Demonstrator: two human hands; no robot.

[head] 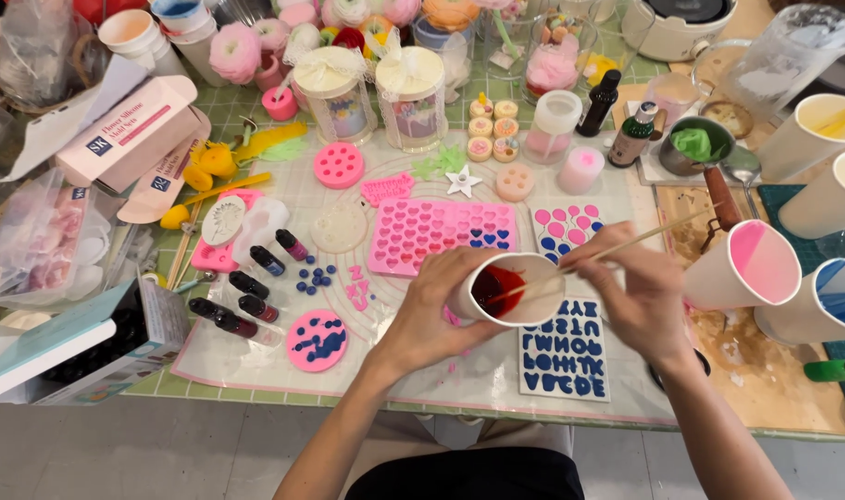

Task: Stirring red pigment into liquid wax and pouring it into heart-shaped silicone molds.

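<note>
My left hand grips a white paper cup, tilted toward me, with dark red liquid inside. My right hand pinches a thin wooden stick whose tip dips into the red liquid. Both hands hover over a clear mat above the table's near edge. Under them lie a pink heart mould and a letter mould filled with dark blue.
Paper cups with pink, blue and yellow residue stand at the right. Small dye bottles and a round pink mould lie left. An open box sits at the near left; jars and candles crowd the back.
</note>
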